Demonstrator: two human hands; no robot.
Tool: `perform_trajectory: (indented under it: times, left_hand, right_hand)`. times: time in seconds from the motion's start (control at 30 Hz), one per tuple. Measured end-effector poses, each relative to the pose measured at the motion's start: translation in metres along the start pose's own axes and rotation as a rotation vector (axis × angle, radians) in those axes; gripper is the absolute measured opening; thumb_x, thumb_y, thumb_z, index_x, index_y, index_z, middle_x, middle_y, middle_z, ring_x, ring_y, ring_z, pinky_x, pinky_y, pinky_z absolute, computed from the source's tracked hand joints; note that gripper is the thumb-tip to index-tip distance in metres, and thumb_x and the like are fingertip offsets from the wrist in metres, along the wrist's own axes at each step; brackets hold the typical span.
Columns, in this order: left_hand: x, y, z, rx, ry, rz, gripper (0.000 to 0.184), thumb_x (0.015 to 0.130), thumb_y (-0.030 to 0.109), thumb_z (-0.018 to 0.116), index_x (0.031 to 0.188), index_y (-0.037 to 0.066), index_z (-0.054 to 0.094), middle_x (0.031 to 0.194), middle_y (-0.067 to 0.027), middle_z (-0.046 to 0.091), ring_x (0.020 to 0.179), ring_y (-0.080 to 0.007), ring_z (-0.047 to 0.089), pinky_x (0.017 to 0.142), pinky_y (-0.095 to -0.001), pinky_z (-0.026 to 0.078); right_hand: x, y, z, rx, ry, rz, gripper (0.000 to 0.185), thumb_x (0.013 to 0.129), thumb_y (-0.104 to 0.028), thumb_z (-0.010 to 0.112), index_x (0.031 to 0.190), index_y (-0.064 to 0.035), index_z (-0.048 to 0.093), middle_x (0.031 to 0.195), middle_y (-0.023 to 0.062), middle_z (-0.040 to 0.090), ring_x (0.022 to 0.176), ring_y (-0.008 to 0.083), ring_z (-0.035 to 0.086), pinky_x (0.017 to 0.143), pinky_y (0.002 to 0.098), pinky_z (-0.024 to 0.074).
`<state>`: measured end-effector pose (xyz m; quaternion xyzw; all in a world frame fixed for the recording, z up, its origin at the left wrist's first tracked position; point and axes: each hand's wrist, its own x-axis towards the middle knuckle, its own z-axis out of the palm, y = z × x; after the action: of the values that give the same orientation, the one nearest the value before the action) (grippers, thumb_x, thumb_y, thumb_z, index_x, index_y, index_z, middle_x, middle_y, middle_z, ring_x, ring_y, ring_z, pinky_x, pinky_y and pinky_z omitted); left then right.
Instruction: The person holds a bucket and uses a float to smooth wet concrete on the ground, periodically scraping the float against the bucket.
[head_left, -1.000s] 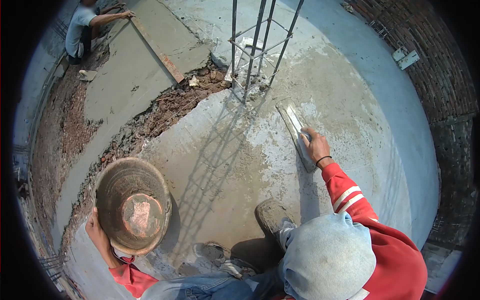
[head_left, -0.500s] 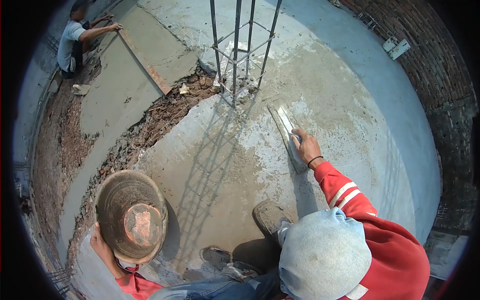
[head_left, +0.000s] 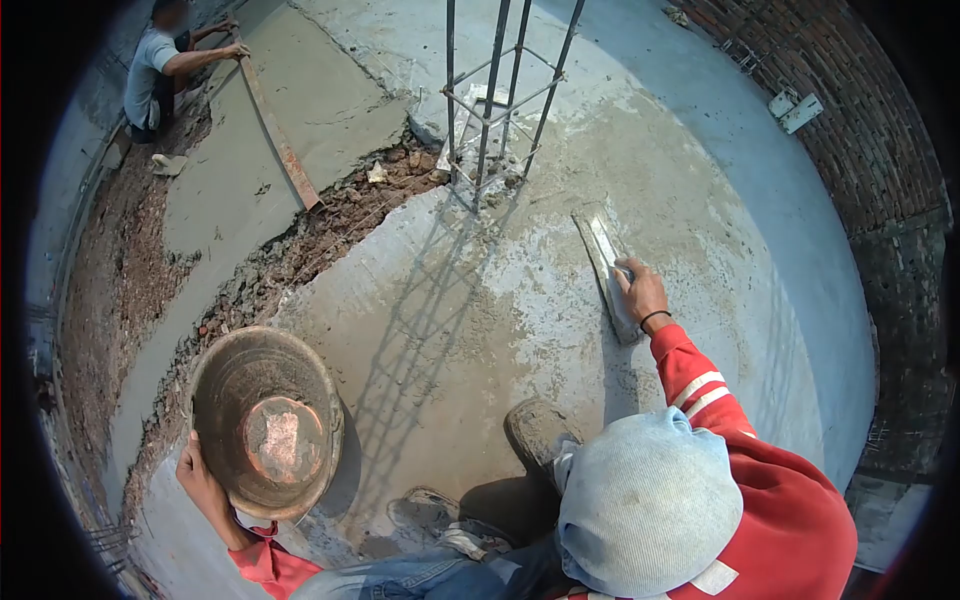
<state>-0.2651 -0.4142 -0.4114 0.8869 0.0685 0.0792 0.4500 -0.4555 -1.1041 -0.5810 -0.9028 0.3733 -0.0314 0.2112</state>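
Note:
My right hand (head_left: 643, 292) is closed round the handle of a long flat metal float (head_left: 606, 262), which lies on the wet, patchy concrete floor (head_left: 440, 330) right of the centre. At the lower left, my left hand (head_left: 200, 474) grips the rim of a round bucket (head_left: 225, 380). The bucket is tilted so that its inside faces up to the camera; dried cement coats its wall and a reddish, cement-smeared patch shows at its bottom. The fingers of my left hand are partly hidden by the bucket.
Upright steel bars (head_left: 492, 100) tied with cross links stand at the top centre. Rough broken earth (head_left: 345, 215) runs diagonally at the left. At the top left a crouching person (head_left: 150, 70) holds a long straight board (head_left: 275, 130). A brick wall (head_left: 850, 130) rises at the right.
My right hand and the float have shifted slightly right across the floor. The other person's board has moved left over the grey concrete. My left hand still holds the bucket.

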Motion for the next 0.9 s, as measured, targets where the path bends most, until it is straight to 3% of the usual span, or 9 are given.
perform_trajectory:
  times: [0.1,0.23,0.4,0.6,0.67,0.83,0.9]
  left_hand:
    - [0.0,0.004,0.006,-0.082,0.031,-0.05,0.048,0.102,0.032,0.058,0.063,0.012,0.038,0.063,0.008,0.039,0.059,-0.0038,0.028,0.051,-0.0243,0.023]
    - [-0.01,-0.004,0.0,-0.069,0.069,-0.039,0.048,0.102,0.033,0.057,0.063,0.011,0.039,0.063,0.0082,0.038,0.059,-0.004,0.028,0.052,-0.0242,0.023]
    - [-0.008,-0.024,-0.014,0.008,0.092,-0.094,0.048,0.102,0.033,0.056,0.063,0.011,0.04,0.063,0.008,0.039,0.06,-0.0041,0.029,0.052,-0.0241,0.023]
    - [-0.006,0.025,0.024,-0.08,0.142,-0.01,0.05,0.102,0.034,0.055,0.062,0.009,0.04,0.061,0.0074,0.04,0.059,-0.004,0.031,0.052,-0.0232,0.027]
    - [0.003,0.024,0.011,0.022,-0.027,-0.136,0.046,0.101,0.039,0.056,0.073,0.002,0.061,0.07,0.0026,0.059,0.062,-0.0053,0.046,0.055,-0.0241,0.037]
    - [0.014,0.034,0.022,0.046,-0.087,-0.06,0.048,0.102,0.037,0.056,0.066,0.006,0.049,0.064,0.0049,0.05,0.059,-0.0045,0.038,0.052,-0.0244,0.032]
    - [0.016,0.043,0.026,0.054,-0.075,-0.048,0.049,0.102,0.034,0.056,0.063,0.008,0.043,0.062,0.0057,0.046,0.057,-0.0044,0.034,0.05,-0.0245,0.029]
  right_hand:
    - [0.01,-0.005,0.008,0.016,0.078,0.0,0.032,0.093,-0.035,0.061,0.117,-0.0145,0.066,0.102,0.0251,0.068,0.097,0.0441,0.065,0.084,0.0492,0.0525]
    - [-0.013,0.004,0.005,0.004,-0.036,-0.038,0.032,0.094,-0.034,0.059,0.12,-0.0154,0.064,0.103,0.0245,0.068,0.096,0.0445,0.065,0.087,0.049,0.0517]
    - [0.07,0.031,0.008,0.008,0.14,0.125,0.033,0.094,-0.035,0.059,0.119,-0.0154,0.066,0.104,0.0233,0.069,0.099,0.0414,0.066,0.086,0.0479,0.0521]
    - [0.086,-0.049,0.03,0.085,0.032,-0.045,0.035,0.094,-0.036,0.059,0.119,-0.0124,0.064,0.105,0.0251,0.068,0.1,0.0447,0.064,0.087,0.0498,0.0514]
    - [0.074,-0.062,0.031,0.091,-0.052,-0.058,0.035,0.094,-0.037,0.058,0.12,-0.014,0.064,0.101,0.0249,0.069,0.098,0.0444,0.065,0.086,0.0499,0.0517]
    - [0.11,-0.034,0.004,0.016,-0.082,0.067,0.037,0.095,-0.041,0.057,0.123,-0.0183,0.064,0.102,0.0223,0.07,0.099,0.0424,0.066,0.085,0.0494,0.0526]
    - [0.14,0.001,0.001,-0.014,0.051,0.108,0.038,0.094,-0.043,0.058,0.123,-0.0203,0.064,0.106,0.0203,0.07,0.101,0.0406,0.066,0.086,0.0491,0.053]
